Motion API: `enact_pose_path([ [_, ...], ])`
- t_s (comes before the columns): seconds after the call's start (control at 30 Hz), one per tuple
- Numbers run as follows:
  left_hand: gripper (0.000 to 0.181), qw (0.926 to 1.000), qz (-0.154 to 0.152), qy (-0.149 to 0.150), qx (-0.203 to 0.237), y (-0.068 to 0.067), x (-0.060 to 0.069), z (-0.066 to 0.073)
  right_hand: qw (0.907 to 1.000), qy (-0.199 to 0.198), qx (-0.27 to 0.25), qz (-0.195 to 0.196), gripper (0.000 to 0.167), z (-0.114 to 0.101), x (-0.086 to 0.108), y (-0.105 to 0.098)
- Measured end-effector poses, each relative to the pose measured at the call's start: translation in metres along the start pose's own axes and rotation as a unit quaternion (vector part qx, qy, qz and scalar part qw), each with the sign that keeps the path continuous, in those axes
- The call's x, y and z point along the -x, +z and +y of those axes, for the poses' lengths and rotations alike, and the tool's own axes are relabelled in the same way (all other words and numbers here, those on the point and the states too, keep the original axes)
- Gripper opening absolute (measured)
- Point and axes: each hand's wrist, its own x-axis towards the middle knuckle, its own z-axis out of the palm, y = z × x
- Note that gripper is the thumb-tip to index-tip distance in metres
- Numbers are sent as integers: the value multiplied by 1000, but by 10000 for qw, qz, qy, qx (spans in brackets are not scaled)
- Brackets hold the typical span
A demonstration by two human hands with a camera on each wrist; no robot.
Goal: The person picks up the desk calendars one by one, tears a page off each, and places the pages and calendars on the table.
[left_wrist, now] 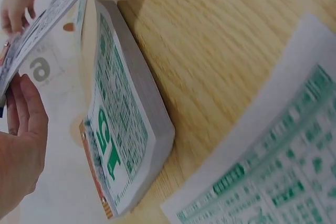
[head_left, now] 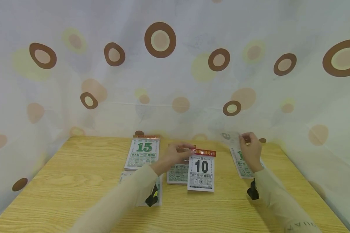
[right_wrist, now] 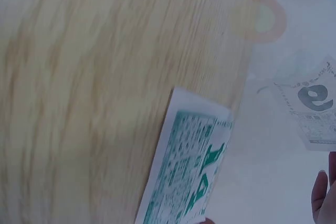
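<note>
My left hand point(head_left: 176, 155) grips the red header of a small tear-off calendar point(head_left: 201, 174) showing a black 10. The pad hangs over the middle of the table, overlapping another calendar point(head_left: 176, 176) whose upper part the hand covers. Toward the back right, my right hand point(head_left: 251, 150) pinches a thin loose calendar page point(right_wrist: 315, 114) with a grey 9. Beneath that hand lies a green-printed calendar point(right_wrist: 189, 156) reading 14, partly hidden in the head view by hand and page.
A calendar point(head_left: 144, 158) with a green 15 lies at the back left. Nearer, another calendar point(head_left: 159, 194) is mostly covered by the left sleeve. Wooden table point(head_left: 61, 194) backs onto a patterned white curtain or sheet point(head_left: 178, 81).
</note>
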Motion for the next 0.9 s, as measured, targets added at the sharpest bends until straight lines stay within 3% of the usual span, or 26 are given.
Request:
enact_pose_path([
  [0.13, 29, 9998, -13, -39, 170, 14, -4, -2, 9988, -377, 293, -118, 10, 7, -3, -1],
  [0.4, 27, 9992, 99, -107, 365, 37, -12, -7, 9941, -739, 577, -550, 9, 12, -3, 0],
  [0.9, 27, 9994, 310, 35, 149, 51, -21, -23, 9797, -1332, 601, -1371, 4, 20, 3, 12],
])
